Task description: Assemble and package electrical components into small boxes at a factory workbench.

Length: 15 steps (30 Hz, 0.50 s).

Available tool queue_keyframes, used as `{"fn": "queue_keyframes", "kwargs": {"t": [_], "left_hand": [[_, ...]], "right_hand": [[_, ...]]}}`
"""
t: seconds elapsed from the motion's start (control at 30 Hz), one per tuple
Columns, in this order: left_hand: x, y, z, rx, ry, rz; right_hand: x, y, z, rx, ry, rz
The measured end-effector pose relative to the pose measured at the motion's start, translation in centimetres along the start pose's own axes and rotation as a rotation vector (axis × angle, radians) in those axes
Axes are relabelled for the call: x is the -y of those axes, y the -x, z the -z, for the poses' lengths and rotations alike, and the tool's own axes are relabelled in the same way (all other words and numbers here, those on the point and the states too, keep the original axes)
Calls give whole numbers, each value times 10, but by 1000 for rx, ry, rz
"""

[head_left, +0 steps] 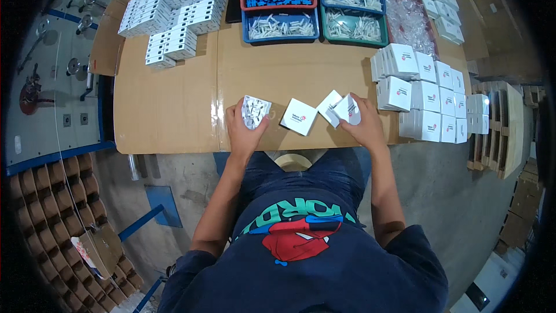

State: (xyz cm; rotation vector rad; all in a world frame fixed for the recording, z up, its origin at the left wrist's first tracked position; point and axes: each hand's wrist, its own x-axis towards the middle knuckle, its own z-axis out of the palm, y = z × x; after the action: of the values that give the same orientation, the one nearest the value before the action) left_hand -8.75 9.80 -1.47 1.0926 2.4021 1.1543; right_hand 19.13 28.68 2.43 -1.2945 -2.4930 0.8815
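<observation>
My left hand is closed round a small squarish white piece with a mottled grey-and-white face. What that pattern is, I cannot make out. My right hand grips a white square box, tilted near the table's front edge. Partly under it lies another white square box, turned at an angle. Between my hands a third white square box, with small print on top, rests on the cardboard-covered table, touched by neither hand.
Stacked white boxes stand at the right. White switch-like units are piled back left. At the back sit a red tray of blue parts, blue and green trays of white pieces, and clear plastic bags.
</observation>
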Motion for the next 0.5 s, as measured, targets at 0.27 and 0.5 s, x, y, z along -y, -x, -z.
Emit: {"fn": "queue_keyframes", "kwargs": {"t": [0.27, 0.5], "left_hand": [[-36, -12, -33, 151, 499, 181], [-33, -2, -43, 147, 330, 29]], "right_hand": [[-4, -36, -36, -310, -71, -18], [9, -91, -60, -154, -58, 114]]}}
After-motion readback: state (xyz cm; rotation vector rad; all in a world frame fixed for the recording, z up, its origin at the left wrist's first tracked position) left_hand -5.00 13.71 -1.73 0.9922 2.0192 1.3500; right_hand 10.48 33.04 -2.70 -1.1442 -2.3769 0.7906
